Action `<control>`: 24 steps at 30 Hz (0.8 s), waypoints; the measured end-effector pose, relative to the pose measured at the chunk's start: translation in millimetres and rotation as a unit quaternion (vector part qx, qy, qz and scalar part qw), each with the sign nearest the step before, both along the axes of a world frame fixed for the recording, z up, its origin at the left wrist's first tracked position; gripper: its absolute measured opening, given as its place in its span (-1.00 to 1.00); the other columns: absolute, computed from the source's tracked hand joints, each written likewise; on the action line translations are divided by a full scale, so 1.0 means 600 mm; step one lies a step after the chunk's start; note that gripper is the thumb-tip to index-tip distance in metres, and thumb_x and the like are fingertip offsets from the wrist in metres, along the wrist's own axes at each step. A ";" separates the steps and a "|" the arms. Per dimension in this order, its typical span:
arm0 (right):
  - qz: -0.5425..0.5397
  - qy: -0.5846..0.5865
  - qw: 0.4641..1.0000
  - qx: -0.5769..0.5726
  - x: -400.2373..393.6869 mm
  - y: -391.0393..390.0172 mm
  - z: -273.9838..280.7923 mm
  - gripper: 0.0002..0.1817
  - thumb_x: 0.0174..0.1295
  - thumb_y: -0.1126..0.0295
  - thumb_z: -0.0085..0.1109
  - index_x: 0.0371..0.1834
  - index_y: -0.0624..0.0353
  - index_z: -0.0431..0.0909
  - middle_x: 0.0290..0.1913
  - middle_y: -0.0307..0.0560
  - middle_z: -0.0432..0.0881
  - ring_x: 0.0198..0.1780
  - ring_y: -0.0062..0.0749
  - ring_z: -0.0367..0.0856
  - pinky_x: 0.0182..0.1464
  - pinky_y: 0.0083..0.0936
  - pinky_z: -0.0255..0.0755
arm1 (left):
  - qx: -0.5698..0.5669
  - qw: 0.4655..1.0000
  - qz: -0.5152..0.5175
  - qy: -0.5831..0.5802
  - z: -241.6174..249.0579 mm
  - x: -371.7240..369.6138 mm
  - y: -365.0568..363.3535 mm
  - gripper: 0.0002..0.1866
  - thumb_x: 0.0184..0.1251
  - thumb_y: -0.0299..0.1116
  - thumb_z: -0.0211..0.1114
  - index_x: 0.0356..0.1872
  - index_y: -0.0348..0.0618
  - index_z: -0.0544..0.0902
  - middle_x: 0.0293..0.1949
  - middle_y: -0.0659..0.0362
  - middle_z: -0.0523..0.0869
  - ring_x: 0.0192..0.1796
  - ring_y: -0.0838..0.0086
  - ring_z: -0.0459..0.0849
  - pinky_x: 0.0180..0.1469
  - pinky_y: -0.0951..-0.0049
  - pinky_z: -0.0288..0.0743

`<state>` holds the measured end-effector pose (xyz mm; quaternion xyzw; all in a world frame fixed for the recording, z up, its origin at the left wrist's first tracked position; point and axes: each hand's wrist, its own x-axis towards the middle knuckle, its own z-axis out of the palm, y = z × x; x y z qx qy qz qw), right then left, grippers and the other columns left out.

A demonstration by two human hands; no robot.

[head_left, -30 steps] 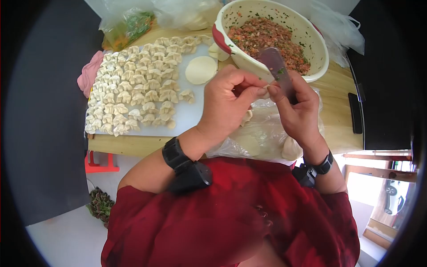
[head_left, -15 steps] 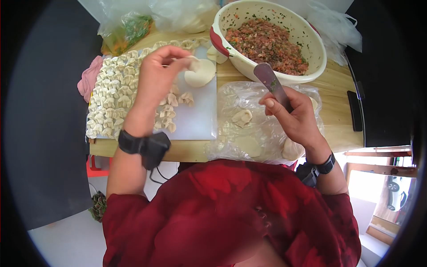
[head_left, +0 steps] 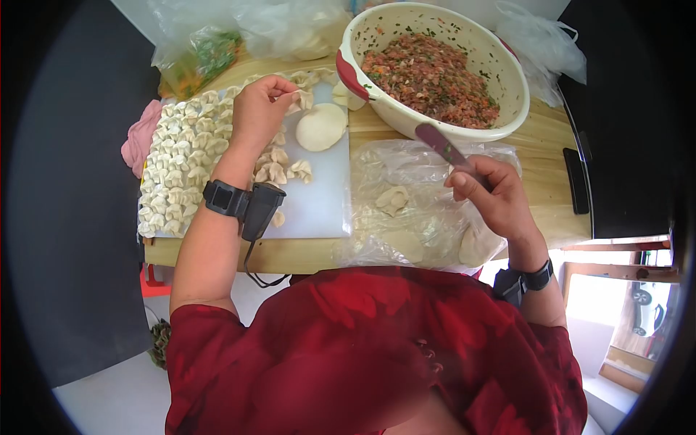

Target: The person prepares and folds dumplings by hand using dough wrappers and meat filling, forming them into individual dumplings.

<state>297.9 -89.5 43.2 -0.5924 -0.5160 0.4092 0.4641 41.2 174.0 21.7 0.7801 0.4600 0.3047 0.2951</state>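
Note:
Between the thumb and fingers of my left hand [head_left: 262, 109] is a folded dumpling [head_left: 303, 100], held over the back of the white board [head_left: 319, 206]. Rows of finished dumplings [head_left: 185, 152] cover the board's left side, partly hidden by my left arm. A stack of round dough wrappers [head_left: 321, 127] lies just right of the held dumpling. My right hand [head_left: 493, 192] is closed around a flat metal spatula [head_left: 442, 145], its blade pointing up and left toward the bowl. A large cream bowl [head_left: 406, 119] holds minced filling [head_left: 435, 80] flecked with green.
Clear plastic sheeting [head_left: 370, 163] with pieces of dough under it lies right of the board. Plastic bags [head_left: 290, 25] stand at the back, and a pink cloth [head_left: 141, 138] sits left. A dark phone-like slab [head_left: 576, 181] rests at the table's right edge.
My left hand has moved slightly left with the dumpling, uncovering more of the wrapper stack. My right hand has shifted a little right and lower, still gripping the spatula.

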 end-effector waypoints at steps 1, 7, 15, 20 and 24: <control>0.027 -0.017 0.999 0.002 0.002 0.000 -0.002 -0.81 0.38 0.33 0.18 -0.26 0.24 0.65 -0.38 -0.29 0.64 -0.36 -0.72 0.49 -0.26 -0.67 0.39 | 0.000 1.000 -0.002 0.000 0.000 0.004 0.001 -0.91 0.25 -0.48 0.35 -0.24 -0.22 0.70 -0.40 0.27 0.74 -0.32 0.69 0.64 -0.25 0.64 0.48; 0.164 0.013 0.982 -0.091 -0.017 0.021 -0.008 -0.77 0.40 0.29 0.15 -0.25 0.24 0.66 -0.37 -0.30 0.65 -0.29 -0.71 0.50 -0.18 -0.66 0.40 | 0.007 0.995 -0.087 -0.041 -0.022 0.038 0.004 -0.91 0.31 -0.50 0.26 -0.19 -0.22 0.62 -0.31 0.23 0.72 -0.29 0.66 0.64 -0.23 0.61 0.48; 0.160 0.061 0.975 -0.141 -0.006 0.021 -0.023 -0.75 0.43 0.27 0.11 -0.21 0.24 0.66 -0.34 -0.30 0.65 -0.25 -0.68 0.52 -0.12 -0.63 0.42 | 0.008 0.998 -0.056 0.041 -0.041 0.049 -0.014 -0.85 0.33 -0.37 0.22 -0.17 -0.20 0.58 -0.26 0.03 0.74 -0.18 0.19 0.72 -0.11 0.26 0.53; 0.161 0.085 0.973 -0.140 -0.002 0.019 -0.034 -0.74 0.43 0.27 0.11 -0.21 0.26 0.65 -0.35 -0.29 0.63 -0.25 -0.66 0.53 -0.10 -0.62 0.43 | -0.042 0.998 -0.044 0.032 -0.044 0.056 -0.007 -0.84 0.33 -0.34 0.23 -0.18 -0.20 0.59 -0.27 0.03 0.74 -0.20 0.22 0.72 -0.11 0.28 0.53; 0.156 0.092 0.973 -0.141 -0.003 0.019 -0.034 -0.74 0.43 0.27 0.10 -0.21 0.26 0.65 -0.36 -0.30 0.62 -0.25 -0.65 0.52 -0.09 -0.63 0.43 | -0.081 0.996 -0.026 0.018 -0.054 0.054 0.010 -0.84 0.32 -0.35 0.25 -0.17 -0.19 0.60 -0.30 0.04 0.74 -0.23 0.24 0.71 -0.14 0.31 0.54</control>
